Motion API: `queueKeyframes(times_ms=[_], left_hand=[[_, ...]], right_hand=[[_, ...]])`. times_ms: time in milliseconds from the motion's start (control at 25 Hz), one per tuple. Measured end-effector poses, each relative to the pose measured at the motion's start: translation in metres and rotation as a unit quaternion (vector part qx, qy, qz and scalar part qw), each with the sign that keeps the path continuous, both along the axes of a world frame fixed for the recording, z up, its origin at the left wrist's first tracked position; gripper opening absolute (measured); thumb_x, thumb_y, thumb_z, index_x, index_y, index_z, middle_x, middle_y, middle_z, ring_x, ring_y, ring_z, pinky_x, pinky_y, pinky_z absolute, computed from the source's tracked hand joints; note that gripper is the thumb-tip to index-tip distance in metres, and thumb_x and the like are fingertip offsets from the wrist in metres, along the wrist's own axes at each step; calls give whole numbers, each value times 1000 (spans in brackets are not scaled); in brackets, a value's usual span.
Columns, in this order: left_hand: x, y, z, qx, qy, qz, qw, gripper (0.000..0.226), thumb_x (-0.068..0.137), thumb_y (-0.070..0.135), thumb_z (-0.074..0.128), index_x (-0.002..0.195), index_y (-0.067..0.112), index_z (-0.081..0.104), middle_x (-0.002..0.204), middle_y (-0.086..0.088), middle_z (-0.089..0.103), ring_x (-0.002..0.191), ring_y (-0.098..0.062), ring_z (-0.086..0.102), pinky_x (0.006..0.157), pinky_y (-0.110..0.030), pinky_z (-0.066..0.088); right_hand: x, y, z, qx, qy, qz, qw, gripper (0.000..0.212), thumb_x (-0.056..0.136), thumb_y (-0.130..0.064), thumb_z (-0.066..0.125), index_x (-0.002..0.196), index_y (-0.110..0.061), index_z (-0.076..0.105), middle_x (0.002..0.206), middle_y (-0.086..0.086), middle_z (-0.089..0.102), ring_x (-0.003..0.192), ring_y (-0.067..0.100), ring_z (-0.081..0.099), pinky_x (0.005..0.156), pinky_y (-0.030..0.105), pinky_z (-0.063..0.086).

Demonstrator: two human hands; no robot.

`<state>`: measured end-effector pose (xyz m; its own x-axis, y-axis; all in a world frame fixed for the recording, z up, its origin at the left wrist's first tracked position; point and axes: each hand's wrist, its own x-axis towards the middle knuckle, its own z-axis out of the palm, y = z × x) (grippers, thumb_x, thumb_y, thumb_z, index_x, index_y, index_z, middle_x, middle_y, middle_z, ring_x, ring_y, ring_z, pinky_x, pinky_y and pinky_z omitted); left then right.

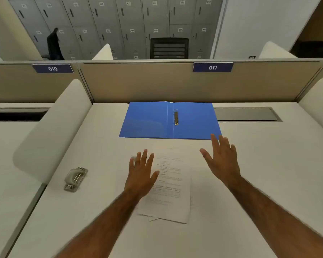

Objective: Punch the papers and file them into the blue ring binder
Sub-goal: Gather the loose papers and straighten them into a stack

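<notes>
Left hand (141, 174) and right hand (222, 159), fingers spread, flank papers (172, 194) lying lengthwise toward unfolded blue binder (147, 120).

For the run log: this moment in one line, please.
stage: before punching | left hand: fingers straight, over papers | right hand: fingers straight, empty | hole punch: untouched | blue ring binder: lies open
</notes>
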<state>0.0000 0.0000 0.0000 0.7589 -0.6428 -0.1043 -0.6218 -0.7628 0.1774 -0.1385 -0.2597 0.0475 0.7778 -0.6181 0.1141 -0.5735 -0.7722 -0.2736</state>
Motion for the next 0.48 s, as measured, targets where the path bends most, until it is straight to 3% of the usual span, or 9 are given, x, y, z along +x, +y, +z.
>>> queueKeyframes(times_ms=[120,280,480], left_hand=[[-25,13,-27,23,44,-28,998,74,96,63,22,158,31,-3,164,2,-20,152,-25,-17,122,-49,-10],[-32,16,-47,36,54,-51,997,73,97,61,23,158,31,-5,165,4,-19,152,-23,-18,123,-47,-10],[-41,13,-59,30,77,-56,995,82,89,73,6,157,31,-11,163,4,-25,151,-21,-22,123,-47,-10]], right_hand=[[-15,18,-27,53,66,22,996,77,97,-65,28,159,-23,10,167,8,17,154,30,14,124,50,14],[-22,37,-60,106,125,48,985,80,96,-65,36,159,-24,9,167,3,18,154,29,15,123,50,16],[6,43,-70,135,141,85,977,94,88,-73,44,159,-26,5,169,-1,12,155,27,9,123,52,11]])
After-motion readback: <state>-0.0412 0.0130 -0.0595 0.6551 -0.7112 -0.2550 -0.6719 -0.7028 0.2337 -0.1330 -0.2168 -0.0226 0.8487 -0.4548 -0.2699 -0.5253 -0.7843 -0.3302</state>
